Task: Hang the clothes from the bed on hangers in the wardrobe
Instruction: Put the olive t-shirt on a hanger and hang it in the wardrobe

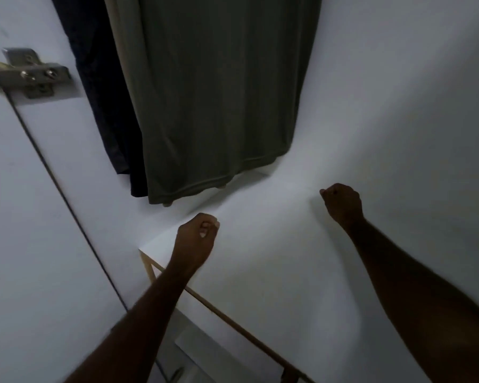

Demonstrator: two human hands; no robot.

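— From where you stand, what's over on the left?
— A silver metal hinge [29, 73], screwed to the white wardrobe door [25, 203], well to the left of the olive-green garment [219, 92] that hangs in the middle of the cupboard.
— And between the door and that green piece?
— A dark navy garment [105, 106]. It hangs just left of the olive-green garment and touches it, with the green cloth overlapping its right edge. Both drop straight down. Their tops run out of sight above, so I cannot tell what they hang from.
— Where does the green hem end?
— Just above a white shelf board [260, 258] with a pale wooden front edge. The navy hem ends about level with it.
— The hands?
— The left hand [197, 236] is below the olive-green garment, under its hem and apart from it, over the near left corner of the board. Its fingers [205, 226] are curled tight into a fist with nothing in them.
— And the other?
— The right hand [342, 204] is below and to the right of the green garment, well apart from the cloth and close to the white side wall [412, 106]. Its fingers are rolled into a fist as well, holding nothing. I cannot tell whether the knuckles touch the wall.
— The arms?
— Both bare forearms reach in from below the green hem.
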